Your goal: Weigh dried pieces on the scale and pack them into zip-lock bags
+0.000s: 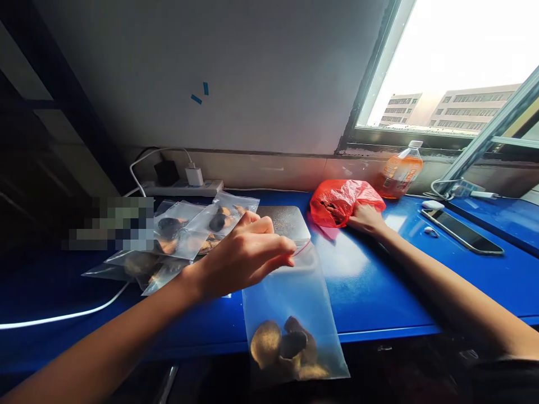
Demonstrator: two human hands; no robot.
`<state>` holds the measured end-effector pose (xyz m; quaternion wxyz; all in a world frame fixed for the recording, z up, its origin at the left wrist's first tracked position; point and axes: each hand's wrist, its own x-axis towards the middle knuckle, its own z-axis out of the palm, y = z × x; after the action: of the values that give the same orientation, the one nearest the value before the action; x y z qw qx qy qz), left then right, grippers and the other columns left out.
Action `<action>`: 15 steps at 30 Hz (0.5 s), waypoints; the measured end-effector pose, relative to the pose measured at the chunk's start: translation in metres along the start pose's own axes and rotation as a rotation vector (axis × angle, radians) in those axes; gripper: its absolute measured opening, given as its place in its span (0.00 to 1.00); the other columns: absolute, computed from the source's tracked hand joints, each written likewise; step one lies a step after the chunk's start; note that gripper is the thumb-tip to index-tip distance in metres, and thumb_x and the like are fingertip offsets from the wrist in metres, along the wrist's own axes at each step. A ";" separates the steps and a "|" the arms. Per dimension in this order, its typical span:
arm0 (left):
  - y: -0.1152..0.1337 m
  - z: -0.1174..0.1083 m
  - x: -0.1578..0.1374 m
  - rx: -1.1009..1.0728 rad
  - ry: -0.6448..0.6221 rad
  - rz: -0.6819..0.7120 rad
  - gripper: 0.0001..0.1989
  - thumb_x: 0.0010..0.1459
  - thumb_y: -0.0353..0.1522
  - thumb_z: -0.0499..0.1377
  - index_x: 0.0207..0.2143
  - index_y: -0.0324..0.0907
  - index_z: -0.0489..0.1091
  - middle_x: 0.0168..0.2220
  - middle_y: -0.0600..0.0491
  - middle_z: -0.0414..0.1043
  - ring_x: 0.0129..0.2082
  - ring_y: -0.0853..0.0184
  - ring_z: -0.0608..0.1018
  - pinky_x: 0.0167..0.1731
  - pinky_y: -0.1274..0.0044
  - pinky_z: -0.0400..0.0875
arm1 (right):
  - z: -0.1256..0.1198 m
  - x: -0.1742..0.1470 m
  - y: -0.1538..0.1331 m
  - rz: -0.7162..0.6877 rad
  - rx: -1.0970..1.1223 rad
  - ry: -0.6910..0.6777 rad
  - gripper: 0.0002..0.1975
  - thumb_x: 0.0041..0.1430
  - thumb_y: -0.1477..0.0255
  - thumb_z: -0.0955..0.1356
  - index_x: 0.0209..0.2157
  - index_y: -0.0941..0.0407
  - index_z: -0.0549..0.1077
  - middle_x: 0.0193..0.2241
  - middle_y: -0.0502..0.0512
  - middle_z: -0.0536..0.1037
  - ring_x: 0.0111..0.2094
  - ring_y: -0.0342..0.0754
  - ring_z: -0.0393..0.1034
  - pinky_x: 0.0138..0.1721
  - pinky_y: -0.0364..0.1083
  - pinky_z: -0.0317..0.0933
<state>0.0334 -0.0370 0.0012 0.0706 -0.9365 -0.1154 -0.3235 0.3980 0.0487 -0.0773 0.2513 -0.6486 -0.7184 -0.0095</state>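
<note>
Judged light and limp, the clear bag [290,300] at the edge of the desk [379,308] is aptly pinched at its rim by the left hand [255,247]; the right hand [366,217]'s grip, hidden by the red bag [347,195], cannot be told.

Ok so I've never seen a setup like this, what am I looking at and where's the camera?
No machine here: the grip is simply a person's two bare hands. One camera, worn on the head, looks forward and down. The left hand pinches a clear bag of brownish pieces, which hangs at the front edge of the blue table. The right hand is at a red plastic bag, its fingers mostly hidden. On the table too: more filled bags, a metal plate, a bottle and a phone.
</note>
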 end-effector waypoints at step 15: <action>0.004 0.010 0.002 -0.096 0.079 -0.103 0.18 0.67 0.41 0.51 0.27 0.41 0.66 0.21 0.58 0.66 0.22 0.72 0.66 0.31 0.77 0.60 | -0.035 -0.071 -0.173 -0.525 0.960 -0.240 0.17 0.64 0.58 0.62 0.33 0.56 0.71 0.31 0.54 0.73 0.32 0.46 0.66 0.35 0.47 0.59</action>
<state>0.0420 -0.0389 -0.0061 0.0133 -0.9181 -0.1450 -0.3686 0.2505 -0.0564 -0.0192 0.4239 -0.2575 -0.8030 0.3304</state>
